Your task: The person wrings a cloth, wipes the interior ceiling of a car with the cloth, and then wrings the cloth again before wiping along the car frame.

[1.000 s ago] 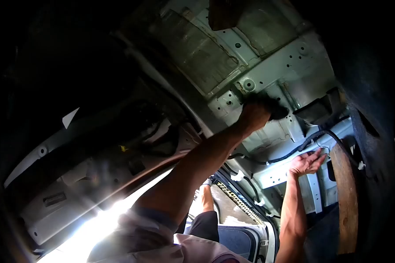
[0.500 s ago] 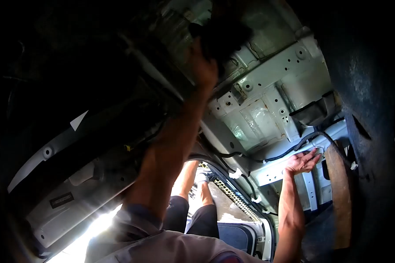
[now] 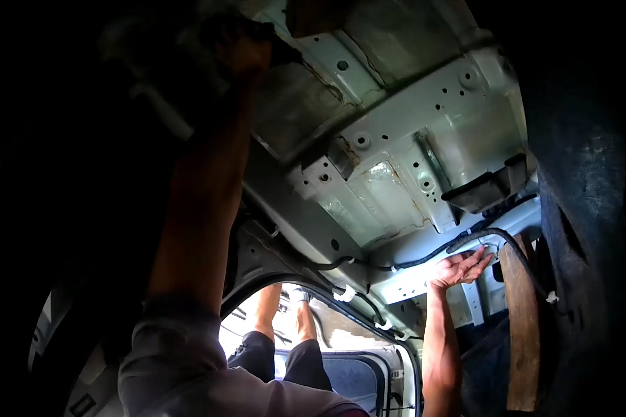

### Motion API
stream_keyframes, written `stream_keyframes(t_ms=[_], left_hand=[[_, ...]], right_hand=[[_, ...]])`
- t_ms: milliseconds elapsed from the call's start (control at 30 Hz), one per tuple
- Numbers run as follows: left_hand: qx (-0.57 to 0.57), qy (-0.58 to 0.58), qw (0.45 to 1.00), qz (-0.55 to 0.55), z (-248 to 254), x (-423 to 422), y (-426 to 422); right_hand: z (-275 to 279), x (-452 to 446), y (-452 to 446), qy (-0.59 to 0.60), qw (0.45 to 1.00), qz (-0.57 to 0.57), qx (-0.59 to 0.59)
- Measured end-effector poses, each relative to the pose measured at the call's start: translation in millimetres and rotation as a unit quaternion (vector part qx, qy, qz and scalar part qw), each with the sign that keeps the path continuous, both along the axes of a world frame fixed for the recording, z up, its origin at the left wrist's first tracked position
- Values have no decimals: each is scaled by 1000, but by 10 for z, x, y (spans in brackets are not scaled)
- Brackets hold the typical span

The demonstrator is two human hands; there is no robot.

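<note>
My left hand (image 3: 247,54) is raised at the upper left, in deep shadow. Its fingers are bent around a dark, ragged-edged thing (image 3: 278,50) whose kind I cannot make out. My right hand (image 3: 461,268) lies against the lit, pale metal cross rail (image 3: 410,286) with fingers stretched out, holding nothing. Just above those fingers runs a black wiring harness (image 3: 435,251). A black plastic bracket (image 3: 490,187) sits farther up on the bare metal panel (image 3: 386,198), which has holes, ribs and rusty seams.
A brown strip (image 3: 522,333), looking like wood, stands right of my right forearm. Dark blue-grey lining (image 3: 581,174) hangs along the right side. White clips (image 3: 344,295) hold the harness near the door opening, where legs in dark shorts (image 3: 307,361) show.
My left hand has moved left and up with the dark thing, into the shadow. The view has shifted somewhat; my right hand stays on the cross rail.
</note>
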State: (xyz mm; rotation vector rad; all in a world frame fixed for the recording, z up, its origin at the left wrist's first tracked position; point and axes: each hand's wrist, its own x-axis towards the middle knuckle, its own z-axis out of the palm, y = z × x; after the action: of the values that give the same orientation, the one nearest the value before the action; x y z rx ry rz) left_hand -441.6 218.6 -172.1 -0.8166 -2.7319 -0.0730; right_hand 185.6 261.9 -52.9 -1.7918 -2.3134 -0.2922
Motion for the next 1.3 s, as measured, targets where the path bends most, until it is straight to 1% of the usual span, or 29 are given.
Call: stream_keyframes(t_ms=[100,133,167,200,233,300,333,367,400,433,500,533,600,633,700,733,767,833,867,933,967,1000,1033,1100,1133,1167,1233,1300], left_hand=[[-8,21,992,-122,265,200,-3],[169,-178,898,-365,138,109,72],[323,-356,681,-552,-141,-85,217],[323,-364,681,-547,-148,25,186],[293,-362,662,-588,-144,103,182],[232,-348,615,-668,-118,213,266],[42,-180,825,-534,247,530,111],[-158,5,929,-336,425,770,26],[-48,-67,954,-289,298,928,21],[-5,-91,946,-313,223,1066,-82],[81,-128,922,-357,473,1338,-244],[87,-127,920,-360,537,1386,-330],[17,-131,886,-444,619,1274,-413],[-17,-128,867,-482,609,1114,-454],[-56,-92,889,-445,-144,836,-998],[-139,-123,897,-401,252,745,-1081],[-217,-149,895,-360,520,689,-1007],[-288,-110,908,-283,751,772,-779],[-327,-95,910,-238,720,806,-829],[-312,-111,929,-165,482,603,-1005],[-301,-114,938,-129,399,517,-1001],[-284,-123,947,-85,643,629,-840],[-324,-136,931,-104,702,670,-796],[-401,-162,889,-150,763,779,-691],[-442,-173,864,-171,848,838,-669],[-480,-180,838,-188,889,841,-672],[-549,-189,783,-225,949,877,-635],[-503,-232,794,-250,1126,1116,-724]], right_hand=[[113,-51,-47,4,999,2,-32],[55,-29,-44,5,999,-6,-32],[44,15,-61,4,999,-14,-34],[97,-5,-70,-6,999,-14,-43],[120,-55,-63,-13,999,-14,-49],[1,90,-57,-6,999,-13,-36],[-15,33,-59,20,999,-14,-28],[11,-12,-68,42,999,-17,-22],[74,-11,-50,-4,1000,10,-15],[78,-20,-44,-5,1000,7,-12],[49,-10,-44,-3,1000,-19,-19],[17,9,-34,-3,1000,-7,-7],[56,12,-29,-16,1000,12,4],[10,65,-20,-21,1000,0,2],[-41,107,-11,3,1000,-22,-15],[36,53,-22,-62,998,-4,4],[35,59,-17,-67,998,1,3],[-137,195,-38,65,996,-57,-32],[-93,163,-34,38,998,-36,-19],[-1,97,-26,-15,1000,5,10],[-2,45,-23,-17,1000,-9,11],[6,19,-27,-7,1000,-13,3],[15,-8,-30,4,1000,-18,-4],[14,19,-30,-35,999,-20,-2],[53,20,-62,-1,998,-27,-49],[35,47,-39,-11,999,-20,-44],[10,57,-51,15,1000,10,-25],[10,67,-59,-17,998,-40,-52]])
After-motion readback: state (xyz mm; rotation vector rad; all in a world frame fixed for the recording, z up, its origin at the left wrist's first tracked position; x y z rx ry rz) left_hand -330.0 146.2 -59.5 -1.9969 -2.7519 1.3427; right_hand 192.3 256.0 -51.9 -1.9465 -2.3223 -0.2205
